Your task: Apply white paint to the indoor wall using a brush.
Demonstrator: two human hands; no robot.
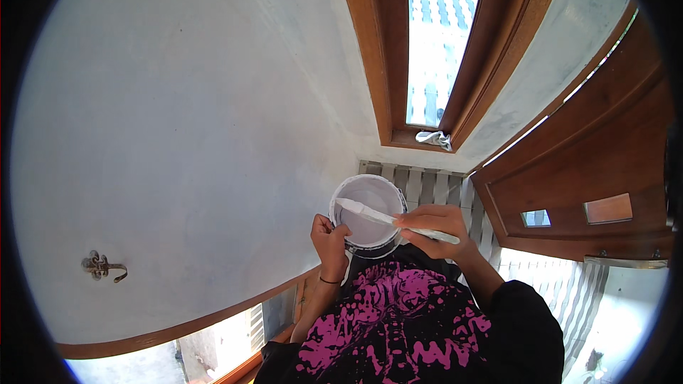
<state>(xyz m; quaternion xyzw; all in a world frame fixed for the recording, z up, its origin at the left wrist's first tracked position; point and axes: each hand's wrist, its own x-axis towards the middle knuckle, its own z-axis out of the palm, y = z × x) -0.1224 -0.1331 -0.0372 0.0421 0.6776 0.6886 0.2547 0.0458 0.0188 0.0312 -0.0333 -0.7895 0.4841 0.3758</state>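
Note:
A round paint bucket (390, 186) with pale, whitish paint smeared on its inside is in front of my body. My left hand (331, 247) grips the bucket's near left rim, its thumb reaching over the edge. In my right hand (437, 227) is a paintbrush (368, 212), held by its handle between thumb and fingers. The brush lies across the bucket's mouth, its paint-coated head pointing left toward the far left rim. The handle's end sticks out past my right hand.
A white wall (185, 128) with a metal hook (103, 267) takes up the left side. Ahead is a wood-framed window (386, 117) with a crumpled cloth (434, 140) on its sill. A wooden door (562, 163) stands at right, above the striped tile floor (455, 188).

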